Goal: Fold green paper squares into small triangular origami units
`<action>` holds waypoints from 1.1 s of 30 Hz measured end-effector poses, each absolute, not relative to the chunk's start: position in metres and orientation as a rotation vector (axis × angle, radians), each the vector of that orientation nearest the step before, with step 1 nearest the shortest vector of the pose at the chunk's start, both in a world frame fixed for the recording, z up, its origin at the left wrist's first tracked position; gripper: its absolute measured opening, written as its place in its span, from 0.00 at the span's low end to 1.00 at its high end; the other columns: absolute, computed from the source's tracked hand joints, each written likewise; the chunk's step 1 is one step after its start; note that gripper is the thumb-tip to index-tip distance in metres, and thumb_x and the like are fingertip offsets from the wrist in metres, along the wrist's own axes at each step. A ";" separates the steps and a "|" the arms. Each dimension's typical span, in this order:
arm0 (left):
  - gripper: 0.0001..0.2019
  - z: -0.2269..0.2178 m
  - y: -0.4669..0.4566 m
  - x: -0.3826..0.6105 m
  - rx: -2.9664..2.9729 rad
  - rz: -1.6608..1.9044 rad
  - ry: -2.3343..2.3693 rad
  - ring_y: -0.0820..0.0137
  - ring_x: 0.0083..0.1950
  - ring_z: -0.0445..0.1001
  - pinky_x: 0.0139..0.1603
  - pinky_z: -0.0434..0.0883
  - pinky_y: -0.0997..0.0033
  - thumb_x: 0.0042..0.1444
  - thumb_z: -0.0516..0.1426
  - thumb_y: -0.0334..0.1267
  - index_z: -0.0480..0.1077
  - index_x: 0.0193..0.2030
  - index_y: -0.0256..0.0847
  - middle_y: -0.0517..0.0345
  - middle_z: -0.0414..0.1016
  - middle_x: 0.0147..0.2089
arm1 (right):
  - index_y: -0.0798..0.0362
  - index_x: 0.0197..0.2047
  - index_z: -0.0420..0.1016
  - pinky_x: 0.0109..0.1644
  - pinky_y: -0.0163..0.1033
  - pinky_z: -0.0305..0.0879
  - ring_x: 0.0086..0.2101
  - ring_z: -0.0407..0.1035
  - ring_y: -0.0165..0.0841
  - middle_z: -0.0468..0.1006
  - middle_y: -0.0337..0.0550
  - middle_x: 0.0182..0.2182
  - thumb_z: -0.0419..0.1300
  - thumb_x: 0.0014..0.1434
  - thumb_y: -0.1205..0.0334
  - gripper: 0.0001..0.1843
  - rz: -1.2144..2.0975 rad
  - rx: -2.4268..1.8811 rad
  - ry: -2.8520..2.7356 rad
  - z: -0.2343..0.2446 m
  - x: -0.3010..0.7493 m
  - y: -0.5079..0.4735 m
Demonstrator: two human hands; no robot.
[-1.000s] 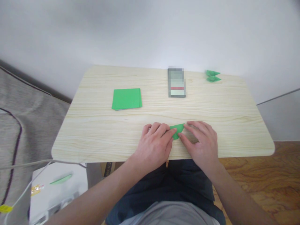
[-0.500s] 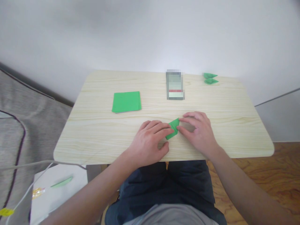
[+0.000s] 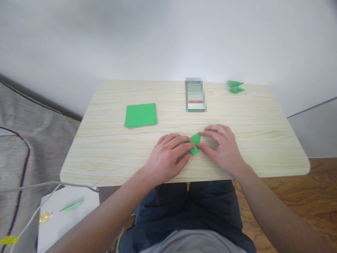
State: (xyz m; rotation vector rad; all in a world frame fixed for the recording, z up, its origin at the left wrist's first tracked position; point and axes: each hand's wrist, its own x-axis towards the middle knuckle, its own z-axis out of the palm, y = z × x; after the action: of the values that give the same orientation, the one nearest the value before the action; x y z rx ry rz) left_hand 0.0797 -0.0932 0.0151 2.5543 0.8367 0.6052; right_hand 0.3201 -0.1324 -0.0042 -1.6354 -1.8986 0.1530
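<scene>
A small piece of folded green paper (image 3: 195,142) lies on the table near its front edge, between my two hands. My left hand (image 3: 170,156) covers its left part, with the fingertips pressed on top and the thumb at the lower edge. From the other side, my right hand (image 3: 222,147) takes the paper's right edge between thumb and fingertips, which are curved and touch its upper corner and side. The part of the paper under my left fingers is hidden.
On the pale wooden table (image 3: 105,151) lie a stack of green paper (image 3: 140,115), a phone (image 3: 195,95) with a blurred screen, and two pointed green folded pieces (image 3: 236,87) at the back right. A white surface (image 3: 79,218) with a light-green slip (image 3: 71,206) and a cable (image 3: 52,183) are at lower left.
My left thumb has moved up and in to the paper's lower edge. The paper's lower left part looks folded or lifted differently. My right hand has barely moved.
</scene>
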 end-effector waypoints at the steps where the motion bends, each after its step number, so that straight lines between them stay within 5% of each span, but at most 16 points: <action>1: 0.15 0.015 -0.093 0.080 2.561 0.609 0.840 0.60 0.62 0.71 0.65 0.66 0.54 0.68 0.56 0.37 0.75 0.59 0.48 0.53 0.76 0.61 | 0.44 0.52 0.81 0.62 0.57 0.62 0.55 0.69 0.47 0.79 0.45 0.53 0.70 0.58 0.52 0.18 0.149 -1.633 -1.899 -0.005 0.320 -0.132; 16: 0.11 0.013 -0.091 0.080 2.634 0.571 0.853 0.62 0.56 0.72 0.60 0.64 0.54 0.68 0.56 0.36 0.78 0.52 0.48 0.56 0.81 0.53 | 0.44 0.55 0.79 0.65 0.59 0.60 0.57 0.67 0.49 0.77 0.46 0.56 0.71 0.57 0.49 0.23 0.101 -1.649 -1.958 -0.004 0.318 -0.138; 23: 0.08 0.014 -0.091 0.088 2.482 0.606 1.002 0.63 0.54 0.72 0.57 0.65 0.55 0.68 0.57 0.38 0.80 0.46 0.48 0.58 0.82 0.51 | 0.41 0.43 0.84 0.58 0.55 0.66 0.52 0.71 0.44 0.82 0.40 0.48 0.66 0.63 0.59 0.06 0.185 -1.543 -1.990 -0.001 0.310 -0.145; 33: 0.05 0.014 -0.095 0.101 2.369 0.587 1.251 0.60 0.50 0.71 0.49 0.66 0.55 0.64 0.60 0.39 0.76 0.39 0.44 0.55 0.78 0.43 | 0.41 0.42 0.84 0.60 0.56 0.65 0.53 0.73 0.44 0.84 0.38 0.48 0.65 0.62 0.61 0.07 0.208 -1.604 -1.926 -0.001 0.303 -0.154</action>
State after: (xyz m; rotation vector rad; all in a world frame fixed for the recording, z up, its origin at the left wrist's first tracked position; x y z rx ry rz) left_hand 0.1014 -0.0948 0.0138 2.3686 1.2509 0.5870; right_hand 0.3031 -0.1543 -0.0015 -1.6041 -1.9264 0.2076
